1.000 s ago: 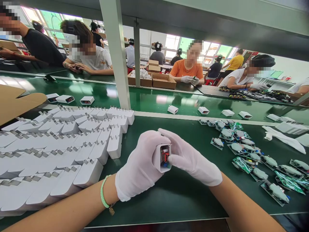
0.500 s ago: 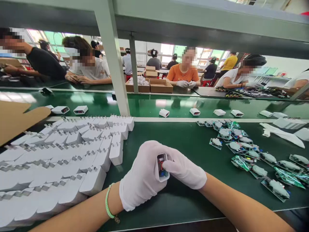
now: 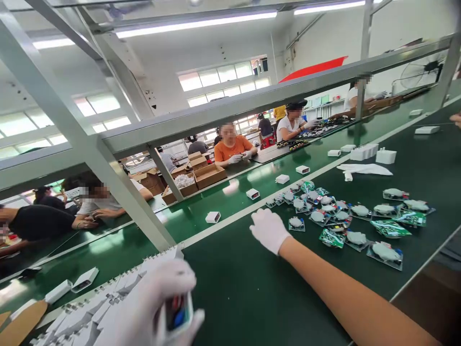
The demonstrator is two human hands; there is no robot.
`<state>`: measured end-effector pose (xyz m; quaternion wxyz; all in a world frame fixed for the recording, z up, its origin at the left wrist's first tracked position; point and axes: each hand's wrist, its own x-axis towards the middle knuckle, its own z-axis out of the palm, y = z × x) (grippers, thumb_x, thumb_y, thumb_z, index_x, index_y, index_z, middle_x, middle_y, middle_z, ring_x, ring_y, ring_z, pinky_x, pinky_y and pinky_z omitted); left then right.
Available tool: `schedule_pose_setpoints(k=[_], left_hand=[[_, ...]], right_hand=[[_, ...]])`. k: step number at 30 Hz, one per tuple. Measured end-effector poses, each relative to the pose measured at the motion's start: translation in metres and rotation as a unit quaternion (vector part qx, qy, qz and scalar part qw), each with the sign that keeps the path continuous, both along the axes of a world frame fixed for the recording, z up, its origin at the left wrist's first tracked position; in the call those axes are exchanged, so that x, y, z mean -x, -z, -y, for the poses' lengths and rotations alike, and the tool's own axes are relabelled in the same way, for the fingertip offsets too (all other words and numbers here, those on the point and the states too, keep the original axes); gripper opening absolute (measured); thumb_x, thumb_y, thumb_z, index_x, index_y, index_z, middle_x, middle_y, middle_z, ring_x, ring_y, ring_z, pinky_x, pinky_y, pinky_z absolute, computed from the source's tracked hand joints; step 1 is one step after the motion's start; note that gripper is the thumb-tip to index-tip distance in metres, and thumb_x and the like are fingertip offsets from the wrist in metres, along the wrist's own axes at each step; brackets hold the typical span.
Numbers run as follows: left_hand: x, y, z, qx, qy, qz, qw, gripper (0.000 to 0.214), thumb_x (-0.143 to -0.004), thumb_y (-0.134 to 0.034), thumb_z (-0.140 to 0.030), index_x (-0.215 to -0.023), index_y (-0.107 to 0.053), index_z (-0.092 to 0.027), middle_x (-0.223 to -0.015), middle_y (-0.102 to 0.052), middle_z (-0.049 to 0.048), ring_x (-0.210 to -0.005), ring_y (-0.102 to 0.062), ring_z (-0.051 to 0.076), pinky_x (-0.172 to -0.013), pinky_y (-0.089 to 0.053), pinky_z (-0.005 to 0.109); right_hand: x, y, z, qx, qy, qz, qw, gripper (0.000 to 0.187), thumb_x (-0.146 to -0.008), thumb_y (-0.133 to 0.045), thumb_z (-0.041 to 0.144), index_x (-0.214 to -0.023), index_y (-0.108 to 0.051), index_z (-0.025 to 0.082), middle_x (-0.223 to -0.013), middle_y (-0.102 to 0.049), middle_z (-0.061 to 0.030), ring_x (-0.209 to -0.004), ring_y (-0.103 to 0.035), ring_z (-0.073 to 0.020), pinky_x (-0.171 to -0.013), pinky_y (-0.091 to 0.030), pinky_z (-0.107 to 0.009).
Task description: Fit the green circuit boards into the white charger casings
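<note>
My left hand (image 3: 151, 307), in a white glove, sits at the bottom edge and grips a white charger casing (image 3: 178, 312) with red and blue parts showing in its open end. My right hand (image 3: 268, 230), also gloved, holds nothing and hangs over the green mat just left of several circuit boards with grey-coated components (image 3: 324, 221). The nearest board (image 3: 296, 223) lies a short way from its fingertips. Rows of white pronged charger housings (image 3: 82, 327) lie below my left hand, partly hidden by it.
A grey steel shelf frame (image 3: 230, 108) crosses the view above a green conveyor belt (image 3: 230, 192) carrying spaced white chargers. White gloves (image 3: 363, 169) and white housings lie at the far right. Co-workers (image 3: 232, 149) sit across the belt, near cardboard boxes (image 3: 209, 175).
The whole view has tilted and swung. My right hand has let go of the casing and moved to the boards. My left hand keeps the casing, now low in the view.
</note>
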<state>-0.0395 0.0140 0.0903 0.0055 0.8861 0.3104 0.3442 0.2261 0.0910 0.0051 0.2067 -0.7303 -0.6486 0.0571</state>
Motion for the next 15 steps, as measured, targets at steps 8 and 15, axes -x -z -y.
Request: schedule_pose_setpoints(k=[8, 15], left_hand=[[-0.104, 0.043, -0.171, 0.141, -0.145, -0.273, 0.941, 0.029, -0.085, -0.062, -0.028, -0.110, -0.057, -0.015, -0.106, -0.063, 0.0059, -0.093, -0.061, 0.019, -0.084, -0.052, 0.039], [-0.138, 0.074, -0.244, 0.152, -0.237, -0.308, 0.909, 0.035, -0.089, -0.058, -0.031, -0.121, -0.054, -0.016, -0.122, -0.058, 0.0093, -0.105, -0.059, 0.023, -0.088, -0.052, 0.045]], right_hand=[[-0.060, -0.011, -0.006, 0.186, 0.182, 0.032, 0.965, 0.027, -0.090, -0.058, 0.029, -0.113, -0.059, 0.014, -0.121, -0.058, -0.0105, -0.111, -0.056, -0.0265, -0.088, -0.049, -0.047], [-0.045, -0.006, -0.015, 0.180, 0.068, 0.017, 0.981, 0.029, -0.091, -0.058, 0.031, -0.112, -0.059, 0.012, -0.114, -0.061, -0.0096, -0.100, -0.062, -0.0214, -0.085, -0.052, -0.042]])
